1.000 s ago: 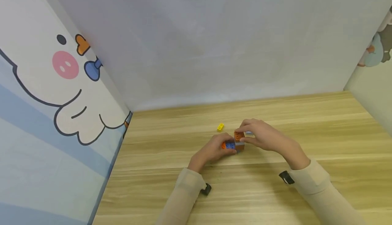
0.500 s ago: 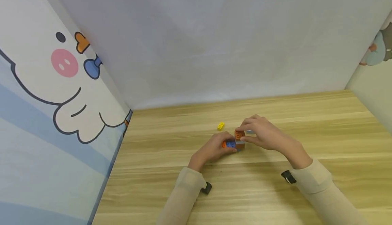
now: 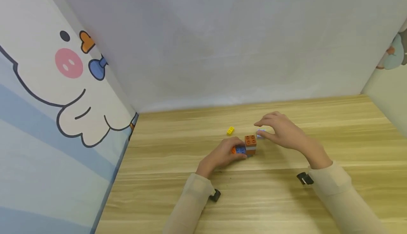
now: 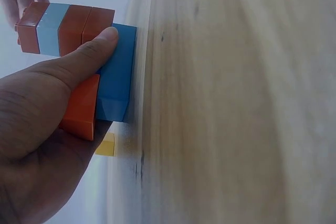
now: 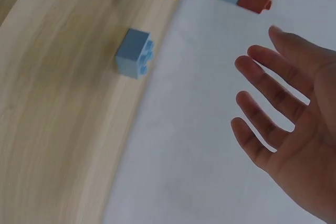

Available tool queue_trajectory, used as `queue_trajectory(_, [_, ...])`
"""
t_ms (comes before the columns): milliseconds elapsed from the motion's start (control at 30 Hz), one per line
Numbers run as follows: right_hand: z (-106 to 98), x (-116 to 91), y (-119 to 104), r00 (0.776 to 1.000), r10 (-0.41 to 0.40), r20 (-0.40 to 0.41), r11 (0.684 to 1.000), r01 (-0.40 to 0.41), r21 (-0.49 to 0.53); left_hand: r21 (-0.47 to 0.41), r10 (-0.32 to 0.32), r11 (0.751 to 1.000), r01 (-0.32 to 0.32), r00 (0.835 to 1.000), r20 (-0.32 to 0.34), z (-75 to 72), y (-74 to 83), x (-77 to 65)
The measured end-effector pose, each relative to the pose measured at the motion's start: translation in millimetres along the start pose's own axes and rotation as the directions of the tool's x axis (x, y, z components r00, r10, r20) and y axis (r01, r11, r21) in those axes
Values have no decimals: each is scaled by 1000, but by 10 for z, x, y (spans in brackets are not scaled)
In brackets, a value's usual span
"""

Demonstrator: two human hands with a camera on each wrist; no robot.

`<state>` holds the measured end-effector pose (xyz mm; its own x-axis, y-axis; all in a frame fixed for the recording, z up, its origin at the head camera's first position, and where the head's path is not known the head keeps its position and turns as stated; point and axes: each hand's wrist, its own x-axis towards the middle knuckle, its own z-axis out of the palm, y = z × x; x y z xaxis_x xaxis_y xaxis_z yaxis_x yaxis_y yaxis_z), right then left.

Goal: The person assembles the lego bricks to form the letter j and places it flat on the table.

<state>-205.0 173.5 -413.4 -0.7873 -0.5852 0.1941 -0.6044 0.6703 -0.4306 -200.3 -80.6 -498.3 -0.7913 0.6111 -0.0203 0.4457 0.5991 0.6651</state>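
Note:
My left hand (image 3: 226, 151) grips a toy brick build from its left side, thumb along the near side. The build has a blue base (image 4: 116, 77), an orange sloped brick (image 4: 81, 106) and a tower (image 3: 250, 142) of brown bricks with one light blue layer. In the left wrist view, the thumb tip lies against the blue base, beside the lowest brown brick. My right hand (image 3: 284, 131) is off the tower, fingers spread and holding nothing. Below it in the head view sits a loose light blue brick (image 5: 132, 53), studs showing in the right wrist view.
A small yellow brick (image 3: 230, 131) lies on the wooden table (image 3: 178, 135) behind the build. A pale cloth wall (image 3: 222, 50) rises at the table's back edge, and a cartoon-printed panel (image 3: 38, 75) stands along the left.
My right hand has let go of the tower's top brown brick and drawn back to the right, opening its fingers. The left hand keeps its grip on the build.

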Motion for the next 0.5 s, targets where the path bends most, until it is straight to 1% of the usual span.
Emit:
queue_trajectory(167, [10,23,104,999,42,8,998,-41,-41,8,-2,1000,2,1000,4,-17,15,1])
queue_trajectory(500, [171,86,252,996,88,11,990,-86,-111,2,-6,1000,6,1000,8,-31,41,-22])
